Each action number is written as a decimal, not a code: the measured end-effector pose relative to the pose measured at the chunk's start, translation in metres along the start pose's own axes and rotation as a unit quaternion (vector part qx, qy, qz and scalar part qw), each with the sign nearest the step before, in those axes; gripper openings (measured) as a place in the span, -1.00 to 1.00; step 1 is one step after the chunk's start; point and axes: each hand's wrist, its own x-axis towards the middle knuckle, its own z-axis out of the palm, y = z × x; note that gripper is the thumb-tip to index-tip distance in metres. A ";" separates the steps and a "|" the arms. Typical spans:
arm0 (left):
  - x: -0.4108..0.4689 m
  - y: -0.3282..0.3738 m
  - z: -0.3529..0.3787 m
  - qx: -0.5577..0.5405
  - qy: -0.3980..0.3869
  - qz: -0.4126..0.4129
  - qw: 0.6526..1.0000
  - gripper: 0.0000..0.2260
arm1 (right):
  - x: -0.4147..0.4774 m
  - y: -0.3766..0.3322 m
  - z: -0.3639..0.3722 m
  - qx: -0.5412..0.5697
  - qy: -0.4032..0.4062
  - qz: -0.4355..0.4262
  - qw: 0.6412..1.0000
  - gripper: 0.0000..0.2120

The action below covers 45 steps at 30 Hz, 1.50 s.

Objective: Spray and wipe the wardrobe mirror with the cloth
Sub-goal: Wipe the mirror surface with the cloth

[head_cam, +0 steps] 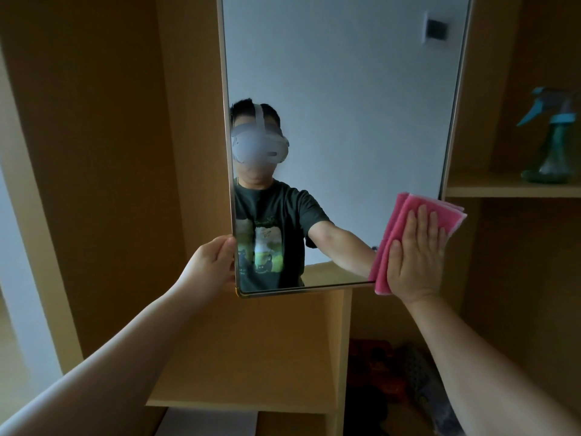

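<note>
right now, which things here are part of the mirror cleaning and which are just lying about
For the job: mirror, gripped at its edge by the left hand; pink cloth, pressed flat by the right hand; spray bottle on the shelf.
Lying about: dark bundled items, bottom right.

My feed shows light wooden wardrobe boards on every side. A tall side panel (pixel 94 152) fills the left, with a pale bright strip (pixel 19 278) beyond its edge. At right, 1 wooden shelf (pixel 490 187) spans a compartment. In the dim lower compartment beneath it lie 2 soft things side by side: a reddish bundle (pixel 374 366) and a dark patterned bundle (pixel 421 382). A white flat object (pixel 207 423) sits under the centre ledge (pixel 239 405), too blurred for me to identify.
</note>
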 end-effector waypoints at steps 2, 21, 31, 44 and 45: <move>-0.002 0.001 0.000 0.001 -0.002 0.003 1.000 -0.69 | -0.002 0.003 0.000 0.015 0.006 0.057 0.998 -0.46; 0.020 0.066 -0.009 -0.044 0.185 0.131 0.973 -0.79 | 0.024 0.022 -0.048 0.118 0.094 0.134 0.979 -0.59; 0.040 0.225 0.035 0.078 -0.084 0.235 0.965 -0.83 | 0.133 -0.088 -0.157 0.244 0.088 0.055 0.964 -0.60; 0.108 0.474 -0.001 0.039 -0.196 0.152 0.968 -0.94 | 0.363 -0.165 -0.323 0.307 -0.080 0.002 0.948 -0.52; 0.110 0.486 -0.008 0.041 -0.176 0.163 0.970 -0.93 | 0.373 -0.168 -0.333 0.320 -0.119 -0.004 0.940 -0.48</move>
